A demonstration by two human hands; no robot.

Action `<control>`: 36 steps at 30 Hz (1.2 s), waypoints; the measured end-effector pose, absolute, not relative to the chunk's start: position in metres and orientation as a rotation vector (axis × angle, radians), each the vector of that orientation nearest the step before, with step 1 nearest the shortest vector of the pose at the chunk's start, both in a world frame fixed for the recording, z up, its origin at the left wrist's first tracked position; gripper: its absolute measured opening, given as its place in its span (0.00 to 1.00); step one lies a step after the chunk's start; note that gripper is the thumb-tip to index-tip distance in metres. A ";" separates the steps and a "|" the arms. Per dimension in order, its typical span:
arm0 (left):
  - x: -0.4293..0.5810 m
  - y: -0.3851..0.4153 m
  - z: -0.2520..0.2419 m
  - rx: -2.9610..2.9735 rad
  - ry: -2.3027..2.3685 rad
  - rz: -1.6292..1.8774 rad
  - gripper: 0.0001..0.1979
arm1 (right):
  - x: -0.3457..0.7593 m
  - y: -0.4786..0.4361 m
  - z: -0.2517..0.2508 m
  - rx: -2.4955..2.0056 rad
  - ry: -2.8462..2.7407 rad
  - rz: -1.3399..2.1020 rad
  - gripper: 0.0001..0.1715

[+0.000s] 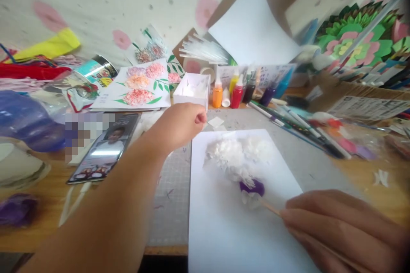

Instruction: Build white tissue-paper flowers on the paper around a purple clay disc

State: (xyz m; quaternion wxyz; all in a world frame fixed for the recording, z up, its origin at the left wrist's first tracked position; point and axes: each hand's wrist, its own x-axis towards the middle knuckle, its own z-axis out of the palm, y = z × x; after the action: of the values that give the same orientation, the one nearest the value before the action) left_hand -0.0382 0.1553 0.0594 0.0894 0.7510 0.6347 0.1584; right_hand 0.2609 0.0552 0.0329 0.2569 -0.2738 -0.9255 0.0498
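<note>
My right hand [333,226] pinches a thin wooden stick [272,209] at the lower right. Its tip reaches a patch of purple paint [253,187] on a white sheet of paper [221,230]. Fluffy clusters of small white pieces [229,151] sit on the sheet just above the purple, and a few pale bits lie at its lower edge. My left hand [181,126] is closed, fingers curled, in front of a small white box [192,87] and by the sheet's upper left corner. What its fingers hold, if anything, is hidden.
A grey cutting mat [169,204] lies under the sheet. Behind stand paint bottles [237,94] and a flower picture [137,85]. A phone [107,149] lies at left. Markers [297,123] and a cardboard box [365,98] of tools are at right.
</note>
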 end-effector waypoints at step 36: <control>0.011 0.181 0.012 2.328 1.613 0.605 0.05 | 0.254 0.082 0.053 -0.780 -2.259 0.398 0.10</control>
State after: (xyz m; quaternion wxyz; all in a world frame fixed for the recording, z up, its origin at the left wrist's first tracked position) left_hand 0.0106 0.1805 0.0123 0.1223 0.7978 0.5528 0.2072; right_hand 0.2544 0.0818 0.0532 0.3519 -0.3014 -0.8727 0.1537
